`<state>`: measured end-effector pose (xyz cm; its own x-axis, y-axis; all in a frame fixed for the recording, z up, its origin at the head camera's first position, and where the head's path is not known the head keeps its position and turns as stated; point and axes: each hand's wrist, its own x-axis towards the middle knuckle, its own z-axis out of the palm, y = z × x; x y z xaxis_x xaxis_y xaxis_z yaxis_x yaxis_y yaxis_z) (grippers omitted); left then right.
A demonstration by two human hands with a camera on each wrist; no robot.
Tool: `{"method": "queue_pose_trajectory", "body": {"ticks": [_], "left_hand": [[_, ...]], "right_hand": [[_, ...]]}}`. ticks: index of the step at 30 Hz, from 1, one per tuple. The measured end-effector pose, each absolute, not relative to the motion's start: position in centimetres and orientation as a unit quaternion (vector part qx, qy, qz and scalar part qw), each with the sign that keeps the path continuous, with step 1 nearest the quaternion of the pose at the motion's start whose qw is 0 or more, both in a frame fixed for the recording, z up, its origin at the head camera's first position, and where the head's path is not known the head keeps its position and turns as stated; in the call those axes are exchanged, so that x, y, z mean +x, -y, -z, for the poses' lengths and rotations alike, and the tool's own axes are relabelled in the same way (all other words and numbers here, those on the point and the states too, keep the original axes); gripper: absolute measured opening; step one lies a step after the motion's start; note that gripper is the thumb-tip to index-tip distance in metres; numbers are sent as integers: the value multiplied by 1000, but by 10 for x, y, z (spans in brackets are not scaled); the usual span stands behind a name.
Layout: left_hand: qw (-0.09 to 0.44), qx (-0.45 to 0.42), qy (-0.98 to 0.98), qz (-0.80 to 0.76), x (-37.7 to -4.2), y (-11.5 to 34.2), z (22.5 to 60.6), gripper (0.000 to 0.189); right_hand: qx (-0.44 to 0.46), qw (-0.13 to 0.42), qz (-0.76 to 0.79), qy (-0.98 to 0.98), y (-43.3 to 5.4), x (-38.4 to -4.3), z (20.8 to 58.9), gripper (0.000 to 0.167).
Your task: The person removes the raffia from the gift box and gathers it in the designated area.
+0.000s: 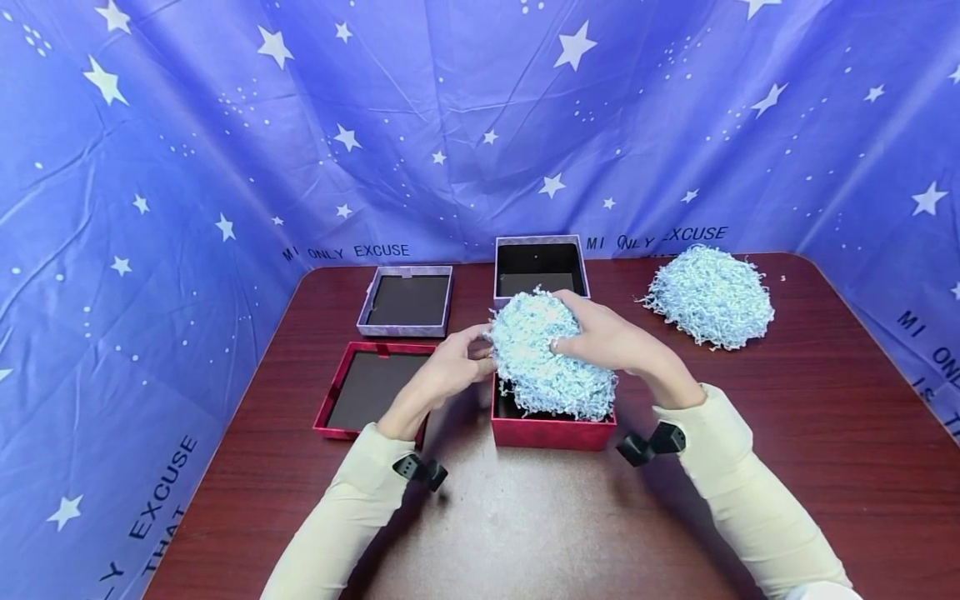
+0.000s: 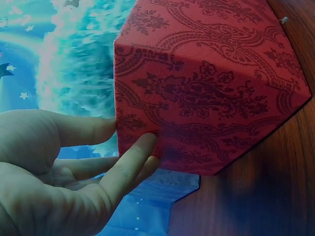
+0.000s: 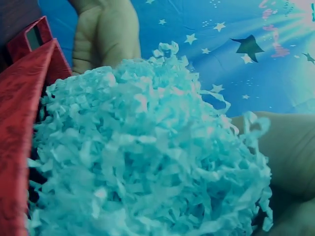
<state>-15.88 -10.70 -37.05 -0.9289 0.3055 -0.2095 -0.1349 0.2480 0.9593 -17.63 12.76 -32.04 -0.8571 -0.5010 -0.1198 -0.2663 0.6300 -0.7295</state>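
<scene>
A thick clump of pale blue shredded paper (image 1: 555, 354) bulges above the rim of a red box (image 1: 553, 434) and partly fills it. My right hand (image 1: 600, 333) grips the clump from the right, its thumb on the near side; most fingertips are hidden behind the paper. In the right wrist view, the shreds (image 3: 147, 147) fill the middle beside the red wall. My left hand (image 1: 452, 364) holds the box at its left edge. In the left wrist view, its thumb is right at the rim and other fingertips lie against the patterned red side (image 2: 206, 93).
Left of the box lies a red lid (image 1: 322, 412), inside up. Behind it sits a purple lid (image 1: 447, 312). An open purple box (image 1: 538, 241) stands behind the red one. Another pile of blue shredded paper (image 1: 708, 296) rests at the back right, near the starry curtain (image 1: 450, 100).
</scene>
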Motion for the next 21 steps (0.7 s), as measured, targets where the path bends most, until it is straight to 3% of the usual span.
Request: {"method": "queue_pose_trajectory", "body": {"ticks": [21], "left_hand": [[180, 62, -778, -599, -157, 107, 368, 62]], "right_hand": [[-193, 110, 378, -899, -165, -170, 266, 82]]}}
